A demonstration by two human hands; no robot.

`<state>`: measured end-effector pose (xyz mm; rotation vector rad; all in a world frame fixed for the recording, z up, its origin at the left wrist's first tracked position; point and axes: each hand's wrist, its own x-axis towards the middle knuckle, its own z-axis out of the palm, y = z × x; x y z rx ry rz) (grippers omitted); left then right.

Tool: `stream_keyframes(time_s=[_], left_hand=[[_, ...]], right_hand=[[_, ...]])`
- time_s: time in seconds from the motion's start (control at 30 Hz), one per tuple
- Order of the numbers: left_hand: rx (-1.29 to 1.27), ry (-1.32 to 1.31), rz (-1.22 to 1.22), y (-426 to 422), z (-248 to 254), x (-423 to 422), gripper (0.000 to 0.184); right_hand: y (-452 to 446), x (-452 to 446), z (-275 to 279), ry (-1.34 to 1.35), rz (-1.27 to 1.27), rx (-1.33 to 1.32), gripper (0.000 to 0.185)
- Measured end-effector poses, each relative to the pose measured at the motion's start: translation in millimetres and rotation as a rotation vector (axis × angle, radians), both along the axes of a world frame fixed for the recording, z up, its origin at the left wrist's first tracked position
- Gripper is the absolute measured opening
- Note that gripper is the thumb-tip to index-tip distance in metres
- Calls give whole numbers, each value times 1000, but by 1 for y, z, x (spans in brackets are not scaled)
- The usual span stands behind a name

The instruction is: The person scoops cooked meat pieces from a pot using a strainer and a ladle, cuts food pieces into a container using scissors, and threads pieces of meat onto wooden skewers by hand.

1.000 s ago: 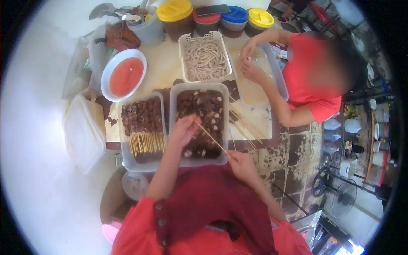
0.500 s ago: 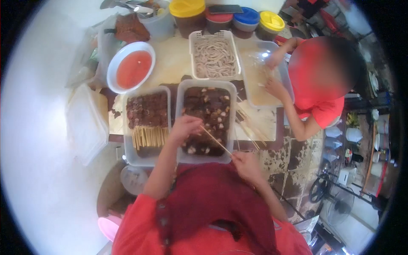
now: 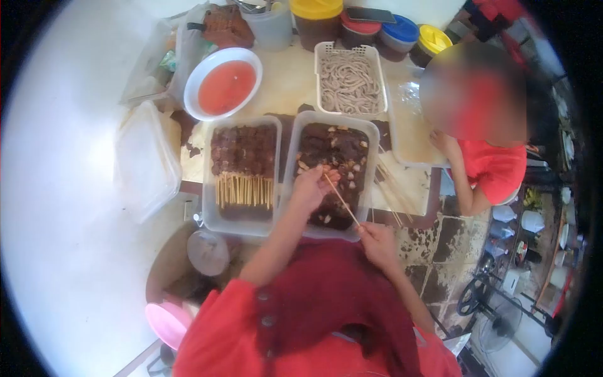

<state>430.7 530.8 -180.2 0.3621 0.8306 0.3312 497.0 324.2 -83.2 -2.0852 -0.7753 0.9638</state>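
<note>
Wooden skewer (image 3: 342,200): held slanted above tub (image 3: 373,154) of dark pieces (image 3: 320,139), at near edge of counter (image 3: 289,81). Right hand (image 3: 378,244): fingers closed, pinching skewer's near end. Left hand (image 3: 309,188): apart from right, fingers bent at skewer's far end; I cannot tell whether they grip it. Best practice, I judge: hold my right pinch firm, align push with shaft, set left fingertips clear of point, work low over tub.

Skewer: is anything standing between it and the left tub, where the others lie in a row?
Yes: the left hand, at the skewer's upper end, and its forearm are on that side. The facing walls of the meat tub and left tub also stand between. Nothing else visible does.
</note>
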Motion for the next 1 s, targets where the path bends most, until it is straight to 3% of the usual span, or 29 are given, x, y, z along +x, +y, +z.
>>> stream_keyframes(time_s=[0.23, 0.47, 0.63, 0.73, 0.83, 0.93, 1.0], left_hand=[[17, 80, -60, -6, 2, -8, 26], [31, 18, -193, -35, 6, -9, 28], [72, 49, -329, -40, 1, 0, 25], [584, 256, -467, -21, 0, 32, 25], [1792, 298, -452, 0, -37, 71, 39], [2037, 433, -831, -1, -28, 89, 41], [2029, 498, -856, -3, -30, 97, 32]], right_hand=[[9, -4, -10, 85, -32, -10, 23], [44, 0, -35, -156, 15, 54, 24], [59, 10, -68, -172, -99, 113, 25], [45, 18, -53, -118, -275, 155, 24], [17, 23, -64, -36, -466, 251, 22], [3, 32, -50, 47, -480, 108, 21], [-2, 31, -36, -51, -460, 115, 20]])
